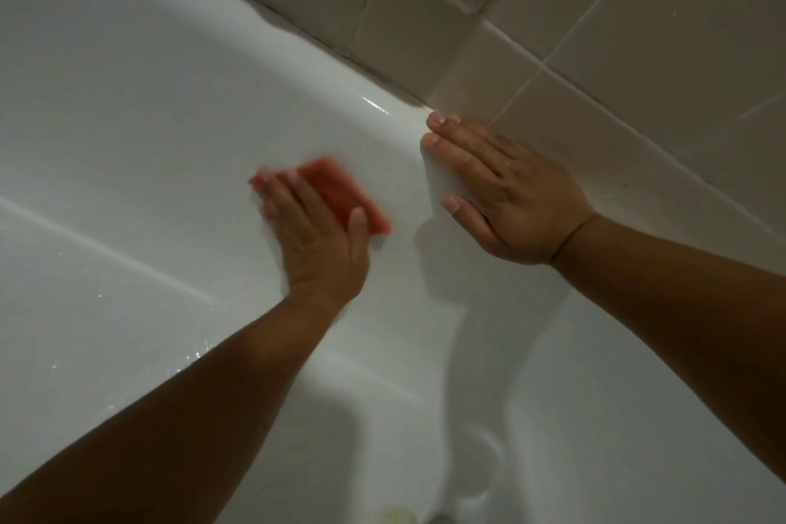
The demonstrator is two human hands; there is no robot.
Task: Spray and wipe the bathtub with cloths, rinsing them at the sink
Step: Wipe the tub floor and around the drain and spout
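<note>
A: Left grip point(317, 234)?
B: Fingers flat, slightly spread, pressing red cloth point(340, 189) on bathtub point(127, 106) inner wall. Blurred.
A: Right grip point(506, 191)?
B: Flat, fingers straight, on its rim beside tile wall point(638, 34).

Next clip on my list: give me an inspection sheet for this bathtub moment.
Surface: white bathtub, glossy, droplets on its near slope.
Job's things: red cloth, blurred, pressed against the tub's inner wall; no spray bottle or sink in view.
Clutter: nothing seen.
Grippers: left hand flat on the red cloth; right hand flat on the tub rim beside the tiles; anything under it cannot be told.
Cables: nothing seen.
Surroundings: beige tile wall, dark seam where it meets the tub.
</note>
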